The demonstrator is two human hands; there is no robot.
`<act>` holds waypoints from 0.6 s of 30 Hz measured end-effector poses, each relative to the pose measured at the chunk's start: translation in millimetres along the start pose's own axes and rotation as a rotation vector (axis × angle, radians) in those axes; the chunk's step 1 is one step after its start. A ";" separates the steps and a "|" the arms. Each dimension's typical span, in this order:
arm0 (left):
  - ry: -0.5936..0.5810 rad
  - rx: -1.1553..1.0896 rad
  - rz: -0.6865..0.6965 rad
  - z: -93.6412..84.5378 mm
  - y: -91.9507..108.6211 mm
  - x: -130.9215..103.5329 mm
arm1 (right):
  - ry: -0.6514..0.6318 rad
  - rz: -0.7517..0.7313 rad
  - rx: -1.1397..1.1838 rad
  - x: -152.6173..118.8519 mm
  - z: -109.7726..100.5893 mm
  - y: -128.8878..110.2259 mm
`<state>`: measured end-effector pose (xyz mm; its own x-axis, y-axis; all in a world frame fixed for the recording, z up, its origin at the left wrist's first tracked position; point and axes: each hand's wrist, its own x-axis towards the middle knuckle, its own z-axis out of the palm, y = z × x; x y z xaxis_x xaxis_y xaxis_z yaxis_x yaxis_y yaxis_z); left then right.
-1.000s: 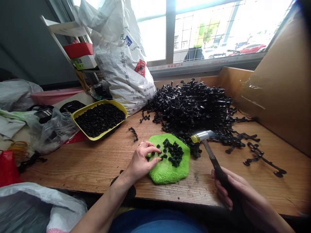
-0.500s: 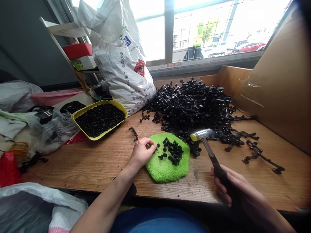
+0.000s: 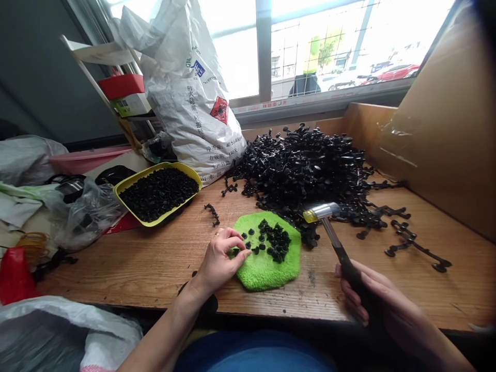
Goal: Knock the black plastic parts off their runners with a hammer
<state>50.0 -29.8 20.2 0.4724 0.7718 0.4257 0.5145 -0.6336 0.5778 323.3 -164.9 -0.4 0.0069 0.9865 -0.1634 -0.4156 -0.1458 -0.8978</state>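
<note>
Left hand (image 3: pixel 220 256) down on the left edge of the green cloth (image 3: pixel 267 263), fingers curled loosely and spread over the pile, fingertips (image 3: pixel 242 254) right among the small black caps (image 3: pixel 273 240) scattered there; hard to tell whether any cap is pinched. Cloth lying flat near the front edge of the wooden table (image 3: pixel 147 263), about midway along it. Right hand (image 3: pixel 377 305) closed around the dark handle of a small hammer (image 3: pixel 337 243) at the front right of the table, handle slanting up and away, metal head with a yellow face hovering just right of the cloth, just above the tabletop. Behind the cloth, toward the back edge under the window, a big tangled heap of black plastic sprues (image 3: pixel 310 165), a few strays trailing off to the right. One short loose piece (image 3: pixel 212 213) on bare wood left of the cloth. Further left, a yellow tray (image 3: pixel 132 181) heaped with black caps. At the back left corner, a white printed sack (image 3: pixel 189 88) standing upright. Cardboard wall (image 3: pixel 445 139) along the right edge.
</note>
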 end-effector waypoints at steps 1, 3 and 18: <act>0.017 0.004 0.013 -1.4 1.1 -1.0 | 0.004 -0.001 0.001 -0.3 1.2 -0.5; 0.066 0.009 0.012 -4.6 0.3 -1.9 | 0.017 0.006 0.003 -0.8 3.2 -1.2; 0.183 -0.006 -0.299 0.3 -41.8 8.6 | 0.135 0.082 -0.063 2.3 0.6 5.1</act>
<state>32.8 3.4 -0.5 0.1652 0.9203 0.3547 0.6060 -0.3784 0.6997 320.6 -163.4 -5.1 0.0988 0.9529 -0.2867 -0.3617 -0.2340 -0.9024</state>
